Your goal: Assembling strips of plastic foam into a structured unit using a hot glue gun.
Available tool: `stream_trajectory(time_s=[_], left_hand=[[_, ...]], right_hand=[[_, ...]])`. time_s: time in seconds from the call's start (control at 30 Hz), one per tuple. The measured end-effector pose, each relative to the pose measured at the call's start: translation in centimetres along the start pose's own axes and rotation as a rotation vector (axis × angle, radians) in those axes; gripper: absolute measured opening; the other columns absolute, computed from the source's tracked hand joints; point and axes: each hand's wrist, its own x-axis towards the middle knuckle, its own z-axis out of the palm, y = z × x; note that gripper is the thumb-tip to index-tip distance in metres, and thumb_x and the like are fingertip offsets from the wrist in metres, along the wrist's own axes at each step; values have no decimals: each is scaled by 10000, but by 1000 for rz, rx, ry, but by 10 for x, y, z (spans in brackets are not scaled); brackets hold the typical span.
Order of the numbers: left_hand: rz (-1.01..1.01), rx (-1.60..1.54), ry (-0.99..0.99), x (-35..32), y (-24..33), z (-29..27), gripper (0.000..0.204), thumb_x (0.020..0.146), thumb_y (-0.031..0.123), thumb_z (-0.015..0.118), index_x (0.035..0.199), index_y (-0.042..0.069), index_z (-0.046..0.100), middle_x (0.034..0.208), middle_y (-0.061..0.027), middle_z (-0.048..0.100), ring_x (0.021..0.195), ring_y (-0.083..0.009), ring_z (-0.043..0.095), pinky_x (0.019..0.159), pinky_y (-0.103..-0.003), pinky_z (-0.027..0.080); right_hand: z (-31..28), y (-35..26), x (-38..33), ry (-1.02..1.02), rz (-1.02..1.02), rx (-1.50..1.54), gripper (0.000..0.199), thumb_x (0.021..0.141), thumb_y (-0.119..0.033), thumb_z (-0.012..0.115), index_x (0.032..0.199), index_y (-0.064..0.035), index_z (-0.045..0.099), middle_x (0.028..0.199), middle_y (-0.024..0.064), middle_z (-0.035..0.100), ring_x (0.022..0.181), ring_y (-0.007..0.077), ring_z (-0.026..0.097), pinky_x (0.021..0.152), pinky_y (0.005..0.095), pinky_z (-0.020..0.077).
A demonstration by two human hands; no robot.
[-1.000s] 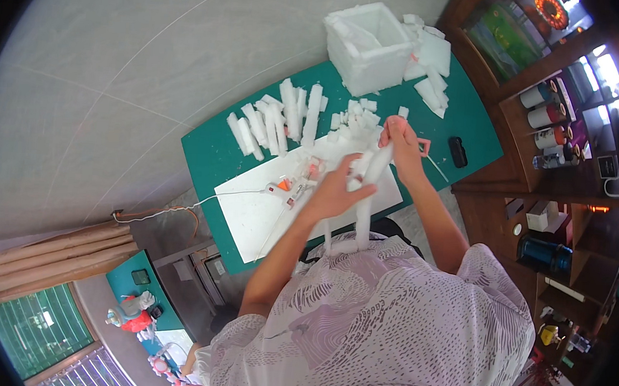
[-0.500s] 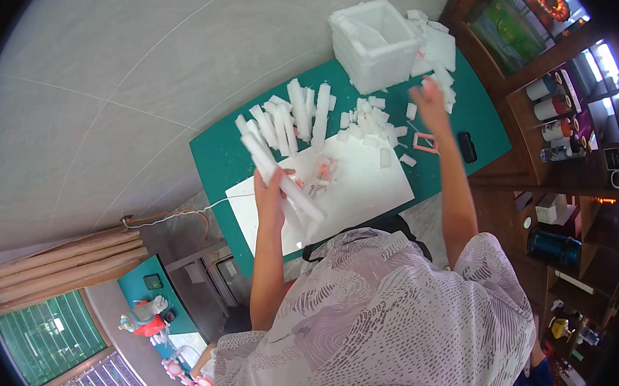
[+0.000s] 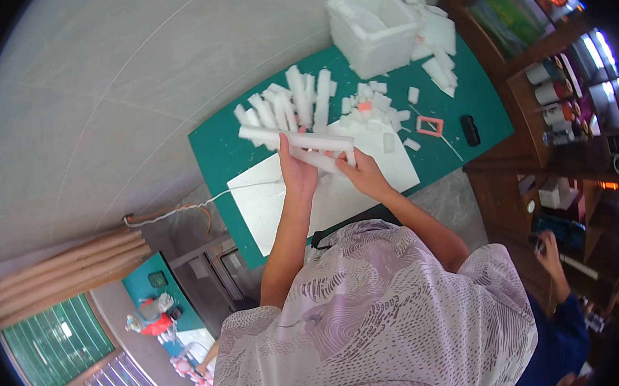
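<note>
1. Green mat (image 3: pixel 219 151) carries a white sheet (image 3: pixel 265 204) and, further back, a row of cut foam strips (image 3: pixel 287 105).
2. Left hand (image 3: pixel 295 169) is closed around long foam sticks (image 3: pixel 295 140), held level above the sheet.
3. Right hand (image 3: pixel 362 175) pinches the sticks' right end.
4. Foam box (image 3: pixel 371 29) stands at the mat's far edge.
5. Pink frame (image 3: pixel 430 126) lies near a black block (image 3: pixel 470 129).

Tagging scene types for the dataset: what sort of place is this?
Probably a home craft or hobby workspace: a green cutting mat covered with cut white foam strips, a foam box, and wooden shelves of jars beside it. Both hands hold foam sticks.
</note>
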Motion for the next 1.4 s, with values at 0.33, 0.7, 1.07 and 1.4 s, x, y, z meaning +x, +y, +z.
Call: stream_trajectory(time_s=[0.33, 0.7, 1.07, 1.4], left_hand=[[-196, -27, 26, -3, -34, 16, 262, 880, 274, 544, 693, 121, 443, 650, -29, 462, 752, -222, 507, 816, -394, 429], [-122, 51, 39, -13, -58, 65, 234, 895, 221, 524, 723, 103, 420, 664, -27, 428, 757, -211, 460, 822, -365, 411], [292, 307, 61, 7, 96, 24, 218, 876, 215, 520, 708, 98, 446, 650, -26, 474, 667, -168, 485, 719, -344, 424], [8, 536, 76, -56, -44, 14, 197, 838, 136, 597, 966, 29, 493, 873, -106, 565, 673, -181, 572, 611, -296, 484]], right_hand=[[-14, 11, -23, 57, -14, -334, 255, 850, -246, 499, 959, -15, 494, 707, 227, 596, 649, 416, 579, 609, 500, 446], [-80, -2, -31, 11, -68, -307, 196, 822, -192, 524, 913, -21, 491, 684, 214, 583, 667, 400, 579, 614, 492, 423], [-210, 66, -54, 257, 99, -139, 186, 877, -200, 516, 954, -31, 526, 673, 95, 583, 608, 163, 598, 570, 299, 456], [-165, 110, 50, 101, -28, -257, 737, 764, -286, 678, 1349, -40, 303, 1200, 176, 457, 1063, 241, 481, 870, 315, 394]])
